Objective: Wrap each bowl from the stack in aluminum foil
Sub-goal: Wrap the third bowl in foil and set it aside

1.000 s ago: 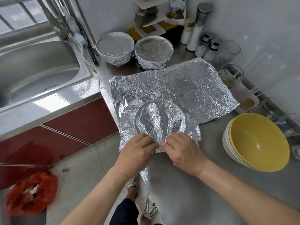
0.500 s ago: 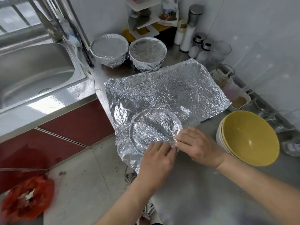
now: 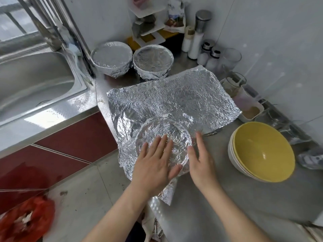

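Foil over bowl, both hands flat

Steel counter (image 3: 227, 198) takes up the right half of the view, w/ a sink (image 3: 35, 84) set in at far left. Big foil sheet (image 3: 174, 98) lies spread & crinkled mid-counter. Stack of bowls (image 3: 262, 151) sits at right, near the sheet's right corner but not on it; yellow one on top, white ones under.

Covered bowl (image 3: 162, 135) stands at the counter's front-left corner, on the near part of the sheet. Its round rim shows through a smaller foil piece (image 3: 127, 154) draped over it. Loose edges of that piece stick out to the left & toward the person, past the counter edge.

Two wrapped bowls (image 3: 111, 57) (image 3: 153, 61) stand side by side at the back, beyond the sheet; can't tell if they touch.

Left hand (image 3: 153, 165) lies palm down on the foil over the bowl's near half, fingers straight & spread, gripping nothing. Right hand (image 3: 201, 163) is at the bowl's right side, fingers also straight, nothing held. It's blurred, so contact w/ the foil is unclear.

Shakers (image 3: 209, 56) stand at the back right, by the wall.
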Available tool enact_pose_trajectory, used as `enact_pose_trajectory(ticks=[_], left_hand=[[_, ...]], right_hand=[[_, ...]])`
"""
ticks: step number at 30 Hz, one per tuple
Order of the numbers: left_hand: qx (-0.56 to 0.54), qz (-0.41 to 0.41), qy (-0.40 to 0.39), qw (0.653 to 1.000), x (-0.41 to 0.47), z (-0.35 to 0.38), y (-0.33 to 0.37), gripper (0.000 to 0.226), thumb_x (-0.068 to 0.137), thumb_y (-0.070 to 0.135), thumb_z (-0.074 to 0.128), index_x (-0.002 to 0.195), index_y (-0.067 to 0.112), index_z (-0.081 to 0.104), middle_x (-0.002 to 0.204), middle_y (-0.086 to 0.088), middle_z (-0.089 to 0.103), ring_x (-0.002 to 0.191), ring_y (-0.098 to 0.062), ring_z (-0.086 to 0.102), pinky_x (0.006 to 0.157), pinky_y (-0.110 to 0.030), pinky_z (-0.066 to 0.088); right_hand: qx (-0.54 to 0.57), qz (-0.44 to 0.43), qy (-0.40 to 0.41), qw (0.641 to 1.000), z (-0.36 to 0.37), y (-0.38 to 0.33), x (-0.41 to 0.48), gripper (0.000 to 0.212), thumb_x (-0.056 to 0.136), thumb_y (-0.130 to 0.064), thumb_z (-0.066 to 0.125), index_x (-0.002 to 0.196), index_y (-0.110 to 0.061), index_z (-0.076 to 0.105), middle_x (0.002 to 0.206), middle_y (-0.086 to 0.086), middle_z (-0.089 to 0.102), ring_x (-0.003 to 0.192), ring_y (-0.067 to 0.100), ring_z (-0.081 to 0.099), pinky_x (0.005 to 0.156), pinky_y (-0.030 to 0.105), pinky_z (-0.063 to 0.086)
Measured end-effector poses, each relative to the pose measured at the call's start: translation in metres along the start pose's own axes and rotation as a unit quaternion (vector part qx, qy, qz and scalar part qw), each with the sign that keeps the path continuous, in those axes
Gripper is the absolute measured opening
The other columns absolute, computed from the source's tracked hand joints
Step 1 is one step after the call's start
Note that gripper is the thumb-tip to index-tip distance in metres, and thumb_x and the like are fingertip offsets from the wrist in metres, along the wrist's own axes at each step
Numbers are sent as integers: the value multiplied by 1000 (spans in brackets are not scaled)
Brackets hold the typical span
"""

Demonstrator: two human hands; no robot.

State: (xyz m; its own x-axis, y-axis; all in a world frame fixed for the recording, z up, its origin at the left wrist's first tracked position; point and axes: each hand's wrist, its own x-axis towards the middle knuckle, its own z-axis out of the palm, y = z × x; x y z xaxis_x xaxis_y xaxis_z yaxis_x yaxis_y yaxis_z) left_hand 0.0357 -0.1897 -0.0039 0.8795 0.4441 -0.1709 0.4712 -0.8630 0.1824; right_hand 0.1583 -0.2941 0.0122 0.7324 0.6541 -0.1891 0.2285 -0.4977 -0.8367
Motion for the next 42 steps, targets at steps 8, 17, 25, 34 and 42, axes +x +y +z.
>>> enact_pose_trajectory(ticks=[8, 17, 25, 34, 42], left_hand=[[-50, -36, 87, 994, 14, -19, -4, 69, 99, 59, 18, 154, 18, 21, 160, -4, 12, 149, -24, 11, 121, -46, 11], [-102, 24, 115, 988, 91, -43, -30, 34, 100, 32, 50, 133, 25, 59, 138, 4, 57, 124, -22, 51, 104, -42, 43], [-140, 32, 188, 972, 93, -34, -37, 13, 94, 19, 63, 97, 11, 74, 105, -1, 68, 90, -23, 58, 68, -35, 52], [-169, 39, 185, 967, 94, -34, -45, 9, 90, 14, 68, 92, 8, 74, 93, -3, 67, 82, -20, 61, 74, -27, 48], [-198, 31, 158, 967, 93, -32, -45, 22, 94, 13, 62, 114, 10, 70, 103, -5, 65, 89, -23, 60, 77, -29, 46]], right_hand=[[81, 70, 79, 991, 24, -9, 11, 59, 101, -22, 46, 154, -14, 20, 161, 4, 19, 147, 13, 21, 118, 27, 20], [96, 86, 4, 992, 4, -28, 62, 53, 102, -32, 44, 151, -20, 30, 156, -4, 31, 140, 11, 32, 106, 25, 28], [44, 47, -17, 998, 16, -20, 71, 42, 102, -27, 47, 143, -19, 46, 141, -2, 53, 113, 1, 47, 99, 23, 39], [-12, 3, -97, 995, 12, -23, 80, 51, 104, -19, 42, 152, -22, 27, 149, 0, 43, 135, 14, 42, 105, 22, 34], [16, -48, -78, 996, 12, -18, 83, 33, 99, -6, 50, 125, -18, 64, 117, -15, 63, 107, -2, 57, 94, 11, 46]])
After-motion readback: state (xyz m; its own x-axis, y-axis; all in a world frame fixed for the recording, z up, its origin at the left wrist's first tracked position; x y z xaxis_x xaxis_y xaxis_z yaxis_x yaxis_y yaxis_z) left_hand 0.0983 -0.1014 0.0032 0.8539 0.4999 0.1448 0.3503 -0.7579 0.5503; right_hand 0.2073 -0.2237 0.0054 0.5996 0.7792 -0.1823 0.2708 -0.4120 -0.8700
